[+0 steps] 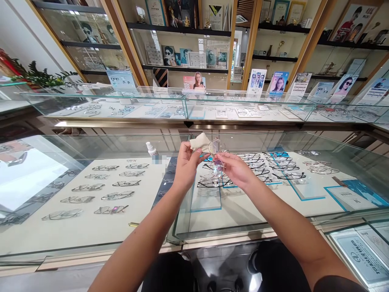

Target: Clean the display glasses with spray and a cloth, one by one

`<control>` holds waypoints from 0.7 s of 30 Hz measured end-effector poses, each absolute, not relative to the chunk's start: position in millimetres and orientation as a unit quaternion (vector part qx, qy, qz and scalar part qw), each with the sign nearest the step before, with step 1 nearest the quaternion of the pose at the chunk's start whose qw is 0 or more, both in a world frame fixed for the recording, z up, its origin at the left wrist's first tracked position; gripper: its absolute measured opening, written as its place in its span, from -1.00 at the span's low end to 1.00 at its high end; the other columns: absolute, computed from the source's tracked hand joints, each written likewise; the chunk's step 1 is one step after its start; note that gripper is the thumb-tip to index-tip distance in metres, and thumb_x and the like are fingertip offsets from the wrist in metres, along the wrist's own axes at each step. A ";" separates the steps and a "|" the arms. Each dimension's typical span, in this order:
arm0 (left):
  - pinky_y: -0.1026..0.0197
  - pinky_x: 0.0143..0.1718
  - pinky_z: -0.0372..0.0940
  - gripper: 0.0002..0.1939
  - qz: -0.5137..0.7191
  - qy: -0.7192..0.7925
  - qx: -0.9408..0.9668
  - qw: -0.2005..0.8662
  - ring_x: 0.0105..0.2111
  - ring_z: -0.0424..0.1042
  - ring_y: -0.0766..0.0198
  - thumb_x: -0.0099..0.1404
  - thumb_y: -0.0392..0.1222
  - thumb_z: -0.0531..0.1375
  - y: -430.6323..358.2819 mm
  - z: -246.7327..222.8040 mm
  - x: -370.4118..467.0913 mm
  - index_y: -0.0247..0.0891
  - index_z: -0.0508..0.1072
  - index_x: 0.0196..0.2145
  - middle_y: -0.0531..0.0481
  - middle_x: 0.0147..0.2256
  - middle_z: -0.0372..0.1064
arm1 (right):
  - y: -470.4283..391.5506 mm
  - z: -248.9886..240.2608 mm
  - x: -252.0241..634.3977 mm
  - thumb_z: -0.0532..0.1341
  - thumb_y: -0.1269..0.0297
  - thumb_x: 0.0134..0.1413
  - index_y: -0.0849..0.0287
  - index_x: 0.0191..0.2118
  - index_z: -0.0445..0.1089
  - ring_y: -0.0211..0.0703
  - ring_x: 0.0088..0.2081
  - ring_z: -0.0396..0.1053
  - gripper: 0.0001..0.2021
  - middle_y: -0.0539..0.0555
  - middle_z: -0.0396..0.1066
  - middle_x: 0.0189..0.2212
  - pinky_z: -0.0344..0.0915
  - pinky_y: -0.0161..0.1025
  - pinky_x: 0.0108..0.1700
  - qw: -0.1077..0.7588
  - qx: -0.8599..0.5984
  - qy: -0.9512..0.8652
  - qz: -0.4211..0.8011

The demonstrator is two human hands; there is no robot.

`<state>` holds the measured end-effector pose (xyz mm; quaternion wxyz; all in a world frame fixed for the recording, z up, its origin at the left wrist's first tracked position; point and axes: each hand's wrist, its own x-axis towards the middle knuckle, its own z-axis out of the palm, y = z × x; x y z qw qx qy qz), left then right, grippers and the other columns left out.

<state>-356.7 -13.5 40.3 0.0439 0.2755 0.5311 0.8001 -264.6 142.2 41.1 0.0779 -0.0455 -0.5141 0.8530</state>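
Spectacles (216, 159) held up over a glass display counter (212, 219), between my two hands — that is where I have them, above the rows of frames laid out under the pane. My left hand (186, 164) pinches a pale cleaning cloth (200, 143) against the upper lens, fingers pressed together; my right hand (235, 170) grips the lower part of the frame, fingertips closed on it. A small spray bottle (151, 149) stands on the counter just to the left. To wipe well, I judge, I should steady the frame by its rim, keep bare fingers off the lens, and rub lightly — thin wire bends easily.
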 end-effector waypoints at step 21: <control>0.16 -0.17 0.46 -0.79 0.742 0.572 0.348 0.001 -0.21 0.42 0.25 0.44 -0.03 0.26 -14.7 43.0 -347.2 -0.18 0.40 -0.28 -0.04 -0.15 0.38 | 139.7 50.4 -259.3 0.50 -0.14 -0.01 0.10 -0.37 0.53 -0.09 -0.15 0.38 -0.60 0.02 0.53 -0.29 0.24 -0.17 -0.02 0.121 0.021 -0.659 0.742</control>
